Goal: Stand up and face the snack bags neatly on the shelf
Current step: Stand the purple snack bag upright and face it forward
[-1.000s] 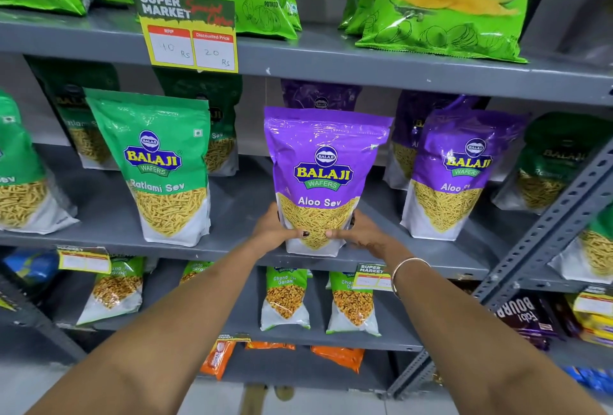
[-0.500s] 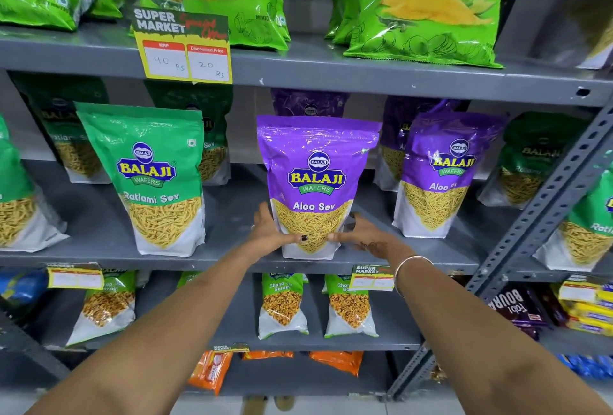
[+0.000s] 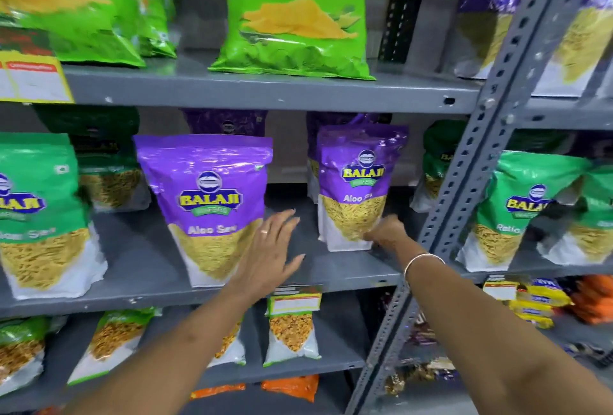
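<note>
Left hand (image 3: pixel 268 248): spread open, holding nothing, hovering just right of the front purple Aloo Sev bag (image 3: pixel 209 205).
Right hand (image 3: pixel 384 232): closed on the lower right corner of the second purple bag (image 3: pixel 358 189), near the grey upright (image 3: pixel 491 135).
Bags: both upright on the middle shelf (image 3: pixel 331 278), the second turned slightly.
Risk: one-corner pull could topple the second bag or twist it further; open palm could knock the first.
Change: half a second ago both hands cupped the front bag; now released, reach shifted right.
</note>
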A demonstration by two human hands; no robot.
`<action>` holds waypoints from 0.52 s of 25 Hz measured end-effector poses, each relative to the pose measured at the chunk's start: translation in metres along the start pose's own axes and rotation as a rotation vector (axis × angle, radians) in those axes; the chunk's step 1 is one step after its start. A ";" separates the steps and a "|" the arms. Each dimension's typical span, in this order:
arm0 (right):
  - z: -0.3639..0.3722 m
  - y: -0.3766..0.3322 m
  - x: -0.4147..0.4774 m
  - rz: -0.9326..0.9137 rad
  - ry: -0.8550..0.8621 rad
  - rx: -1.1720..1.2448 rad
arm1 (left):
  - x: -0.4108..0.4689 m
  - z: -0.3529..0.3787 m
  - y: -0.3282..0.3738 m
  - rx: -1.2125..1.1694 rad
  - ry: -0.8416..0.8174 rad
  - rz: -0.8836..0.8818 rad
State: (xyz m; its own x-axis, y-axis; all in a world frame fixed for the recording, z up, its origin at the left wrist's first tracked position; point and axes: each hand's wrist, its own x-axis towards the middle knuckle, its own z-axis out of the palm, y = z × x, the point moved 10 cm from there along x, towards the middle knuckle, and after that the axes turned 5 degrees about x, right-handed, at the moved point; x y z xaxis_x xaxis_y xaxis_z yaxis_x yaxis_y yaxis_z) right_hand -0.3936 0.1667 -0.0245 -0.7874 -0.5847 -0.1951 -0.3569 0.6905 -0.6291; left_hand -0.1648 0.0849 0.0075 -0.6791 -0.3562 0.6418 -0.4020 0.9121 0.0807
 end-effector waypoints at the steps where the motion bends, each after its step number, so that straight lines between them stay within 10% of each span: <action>1: -0.003 0.006 0.009 -0.025 -0.038 0.095 | 0.016 0.024 0.003 -0.109 -0.077 -0.122; 6: 0.024 0.009 0.051 -0.143 -0.371 0.727 | 0.047 0.129 -0.002 -0.721 -0.408 -0.847; 13: 0.037 0.005 0.063 -0.212 -0.545 1.016 | 0.034 0.176 -0.023 -0.796 -0.325 -1.060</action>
State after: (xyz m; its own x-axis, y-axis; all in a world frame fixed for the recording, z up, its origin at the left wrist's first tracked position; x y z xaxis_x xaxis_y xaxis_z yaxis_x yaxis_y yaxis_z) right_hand -0.4267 0.1177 -0.0678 -0.3525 -0.9228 -0.1554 0.3044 0.0439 -0.9515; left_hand -0.2860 0.0159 -0.1067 -0.4258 -0.8825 -0.1995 -0.4314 0.0042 0.9021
